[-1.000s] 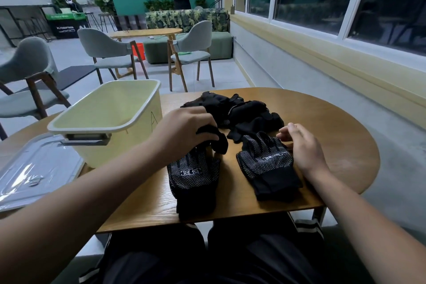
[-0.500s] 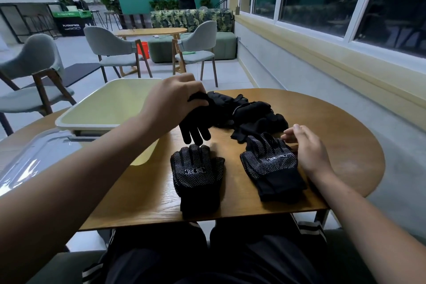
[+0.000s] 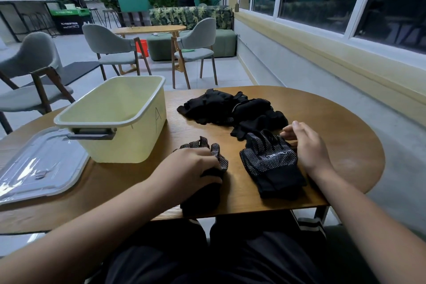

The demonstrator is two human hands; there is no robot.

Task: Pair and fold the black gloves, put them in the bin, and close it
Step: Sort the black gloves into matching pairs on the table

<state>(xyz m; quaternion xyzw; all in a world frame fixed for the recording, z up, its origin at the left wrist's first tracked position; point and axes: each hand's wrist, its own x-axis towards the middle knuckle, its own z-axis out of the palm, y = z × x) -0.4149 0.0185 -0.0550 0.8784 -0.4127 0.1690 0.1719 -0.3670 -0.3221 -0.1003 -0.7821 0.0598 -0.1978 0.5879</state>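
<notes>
Black dotted gloves lie on a round wooden table [image 3: 345, 127]. My left hand [image 3: 191, 168] presses down on the near-left gloves [image 3: 207, 193], fingers curled over them; their fingertips stick out past my hand. A second glove stack [image 3: 272, 163] lies palm up to the right, and my right hand [image 3: 309, 145] rests at its right edge, fingers loosely bent, holding nothing. A loose pile of black gloves [image 3: 226, 108] sits farther back. The pale yellow bin [image 3: 138, 136] stands open at the left.
The bin's clear lid [image 3: 39, 166] lies flat on the table at the far left. Grey chairs [image 3: 110, 46] and another table stand behind. A person stands far back by the green wall. A window wall runs along the right.
My left hand carried a glove from the pile back toward me and laid it on the near-left glove, then pressed down. The right hand stayed by the right stack.
</notes>
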